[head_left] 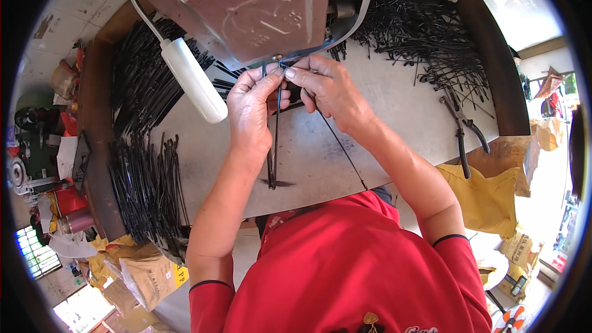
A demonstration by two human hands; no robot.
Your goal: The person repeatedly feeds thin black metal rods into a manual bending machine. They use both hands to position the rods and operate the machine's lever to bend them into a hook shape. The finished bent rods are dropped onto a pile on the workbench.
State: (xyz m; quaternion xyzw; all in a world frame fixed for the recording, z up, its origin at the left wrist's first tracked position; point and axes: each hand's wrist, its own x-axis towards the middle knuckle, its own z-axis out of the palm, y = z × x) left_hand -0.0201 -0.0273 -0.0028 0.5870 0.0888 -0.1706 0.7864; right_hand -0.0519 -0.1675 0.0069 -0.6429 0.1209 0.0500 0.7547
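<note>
Both hands work close together just below the front edge of a reddish metal machine [246, 15]. My left hand [250, 114] is closed around long thin black rods [275, 148], whose lower ends hang toward the near edge of the table. Beside it, my right hand [336, 92] pinches with thumb and forefinger near the top of these rods. Another thin black rod [341, 146] slants from under my right hand toward my red shirt; I cannot tell whether the fingers grip it. The exact joint at the fingertips is partly hidden.
A white tube lamp [194, 80] hangs left of my hands. Bundles of black rods [148, 191] lie at the left, and a tangled heap [425, 37] at the back right. Black-handled pliers [459, 126] rest at the right. Raised brown rims [92, 123] border the metal table [394, 117].
</note>
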